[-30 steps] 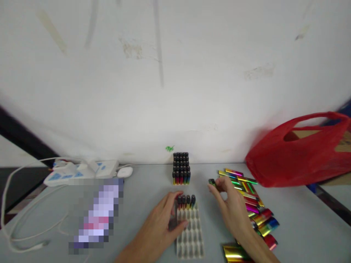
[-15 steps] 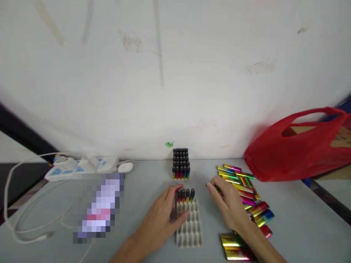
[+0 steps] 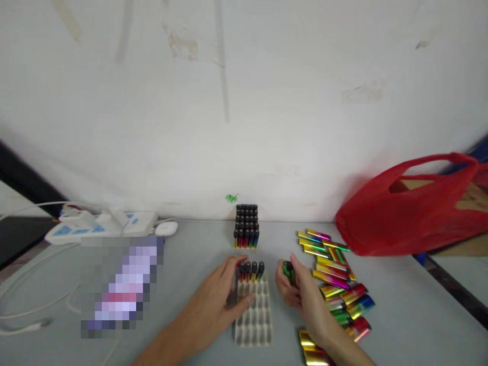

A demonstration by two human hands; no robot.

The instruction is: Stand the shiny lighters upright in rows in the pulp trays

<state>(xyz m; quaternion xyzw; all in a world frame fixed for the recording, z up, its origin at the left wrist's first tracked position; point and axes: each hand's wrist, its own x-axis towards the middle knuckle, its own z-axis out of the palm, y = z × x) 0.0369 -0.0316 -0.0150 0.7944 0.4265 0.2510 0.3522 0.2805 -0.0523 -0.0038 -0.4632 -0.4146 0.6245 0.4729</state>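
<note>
My left hand [image 3: 223, 290] rests at the left edge of a pale tray [image 3: 254, 317] with rows of pockets, thumb over it and fingers by its far corner. Several black-topped lighters [image 3: 253, 269] stand upright in the tray's far row. Right of the tray, my right hand [image 3: 297, 287] is closed around a green lighter [image 3: 288, 272] with a black top, held roughly upright. Beyond the tray stands a packed block of black-topped, coloured lighters [image 3: 246, 226].
Shiny coloured metallic sleeves [image 3: 331, 272] lie scattered at the right, beside a red plastic bag [image 3: 404, 218]. At the left are a white power strip [image 3: 99, 229], a white case [image 3: 166, 229], cables and a pixelated object [image 3: 125, 284].
My right hand has turned and moved down and left, bringing the green lighter into clearer view. My left hand remains at the tray. The whole view has shifted slightly.
</note>
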